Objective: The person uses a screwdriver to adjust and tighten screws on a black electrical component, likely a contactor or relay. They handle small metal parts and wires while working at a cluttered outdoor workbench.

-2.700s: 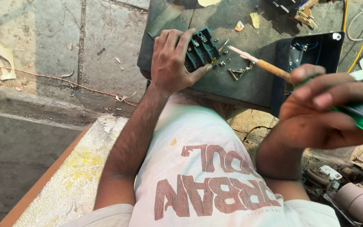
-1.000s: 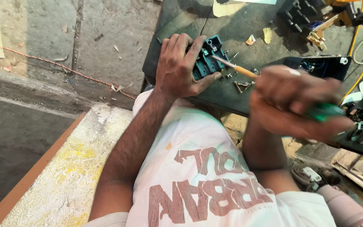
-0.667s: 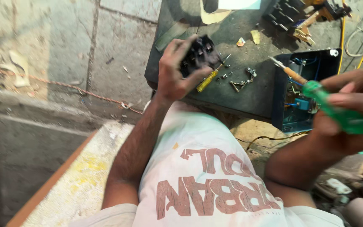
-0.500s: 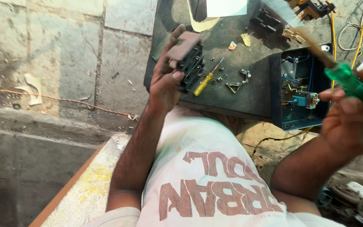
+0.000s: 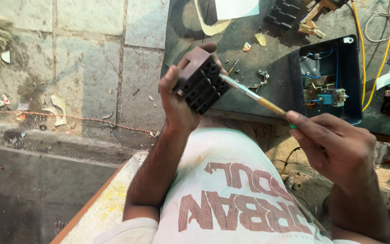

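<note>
My left hand [image 5: 177, 106] holds a dark brown terminal block [image 5: 201, 80] lifted off the dark worktop [image 5: 276, 90], its row of holes turned toward the right. My right hand [image 5: 337, 147] grips a screwdriver [image 5: 253, 96] with a green handle and yellow collar. Its metal tip touches the side of the block. Small screws and metal clips [image 5: 260, 79] lie on the worktop just behind the block.
An open dark blue switch box [image 5: 328, 83] with wiring inside sits to the right. Yellow cables [image 5: 369, 58], another black block [image 5: 285, 11] and paper scraps lie at the back. Stone floor slabs [image 5: 86, 68] lie on the left, and a stone ledge with a wooden edge [image 5: 100, 203] is below.
My left hand lifted the block from the worktop and turned it. My right hand swung the screwdriver away to the right, then brought its tip to the block.
</note>
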